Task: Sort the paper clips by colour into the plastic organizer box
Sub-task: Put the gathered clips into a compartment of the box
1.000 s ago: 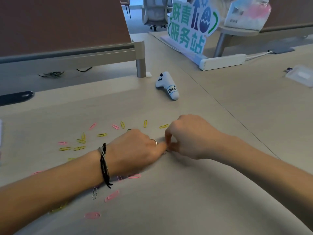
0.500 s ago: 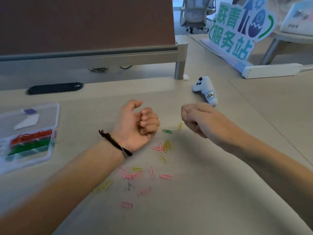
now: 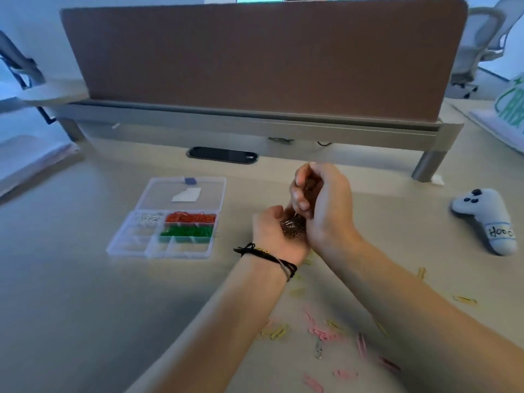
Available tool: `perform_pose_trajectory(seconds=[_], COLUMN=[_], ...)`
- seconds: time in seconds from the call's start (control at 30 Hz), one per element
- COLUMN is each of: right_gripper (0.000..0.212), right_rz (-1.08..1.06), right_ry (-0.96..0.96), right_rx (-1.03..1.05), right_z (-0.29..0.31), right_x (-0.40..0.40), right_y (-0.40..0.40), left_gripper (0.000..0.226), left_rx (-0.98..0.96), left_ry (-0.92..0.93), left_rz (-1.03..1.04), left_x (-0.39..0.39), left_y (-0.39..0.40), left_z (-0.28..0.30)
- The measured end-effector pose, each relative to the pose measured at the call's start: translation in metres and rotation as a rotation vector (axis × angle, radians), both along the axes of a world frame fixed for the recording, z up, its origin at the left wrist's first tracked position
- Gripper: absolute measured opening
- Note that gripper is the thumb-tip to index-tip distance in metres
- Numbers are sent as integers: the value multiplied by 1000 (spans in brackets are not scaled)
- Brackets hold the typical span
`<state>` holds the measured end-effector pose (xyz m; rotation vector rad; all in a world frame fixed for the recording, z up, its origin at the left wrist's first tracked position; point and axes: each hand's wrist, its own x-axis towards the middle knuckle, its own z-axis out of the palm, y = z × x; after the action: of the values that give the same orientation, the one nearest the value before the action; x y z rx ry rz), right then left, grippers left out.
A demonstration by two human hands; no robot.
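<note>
Now both hands have risen from the scattered pink and yellow paper clips at 6 o'clock: the left hand cups a dark metallic clip bundle, the right hand pinches into it, and the clear plastic organizer box waits at 9 o'clock, so a drop looks near.

Just one camera, up on the person's head, looks forward and down at the counter, close over both arms, facing the brown screen behind

At frame centre the left hand sits just below the right hand, touching it. The organizer box lies left of them, the controller far right, loose paper clips lower right, the partition behind.
</note>
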<state>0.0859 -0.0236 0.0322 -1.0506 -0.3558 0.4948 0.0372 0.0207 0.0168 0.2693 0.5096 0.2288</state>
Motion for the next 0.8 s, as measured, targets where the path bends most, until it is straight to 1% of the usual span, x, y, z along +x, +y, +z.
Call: perform_pose_trajectory(seconds=[0.07, 0.1, 0.2, 0.23, 0.27, 0.3, 0.37, 0.43, 0.47, 0.5, 0.57, 0.6, 0.67, 0.73, 0.8], right_gripper=[34, 35, 40, 42, 44, 43, 37, 30, 28, 26, 22, 21, 24, 37, 62], right_rz=[13, 28, 104, 127, 143, 155, 171, 146, 116, 88, 75, 104, 224, 355, 464], right_ry=[-149, -193, -305, -339, -365, -395, -499, -558, -553, -548, -571, -609, -732, -882, -1014], right_rx=[-32, -26, 16, 26, 49, 81, 129, 175, 176, 154, 37, -68, -328, -545, -680], right_z=[-1, -1, 5, 6, 8, 9, 13, 17, 18, 19, 16, 11, 1, -10, -15], right_x=[-9, -15, -33, -40, -45, -49, -51, -44, -38, -33, -29, -30, -40, -52, -64], right_y=[16, 23, 39, 46, 51, 57, 66, 77, 82, 86, 95, 98, 106, 115, 123], left_gripper=[32, 35, 49, 49, 49, 49, 39, 36, 38, 39, 40, 41, 47, 47, 49], left_rx=[-8, -3, -127, -73, 141, 268, 34, -61, -106, -140, -187, -181, -133, -42, 80], left_ry=[-17, -16, -115, -172, -146, -111, -141, -160, -204, -199, -219, -208, -114, -31, -7], left_rz=[28, 55, 194, 201, 235, 307, 310, 251, 274, 318, 387, 432, 521, 537, 521], left_x=[-10, -15, -26, -31, -38, -42, -47, -53, -59, -65, -80, -88, -108, -124, -134], left_y=[12, 19, 40, 44, 46, 50, 61, 79, 88, 95, 118, 129, 160, 191, 214], left_z=[1, 3, 5, 11, 19, 18, 20, 15, 13, 12, 5, 4, 3, 3, 1])
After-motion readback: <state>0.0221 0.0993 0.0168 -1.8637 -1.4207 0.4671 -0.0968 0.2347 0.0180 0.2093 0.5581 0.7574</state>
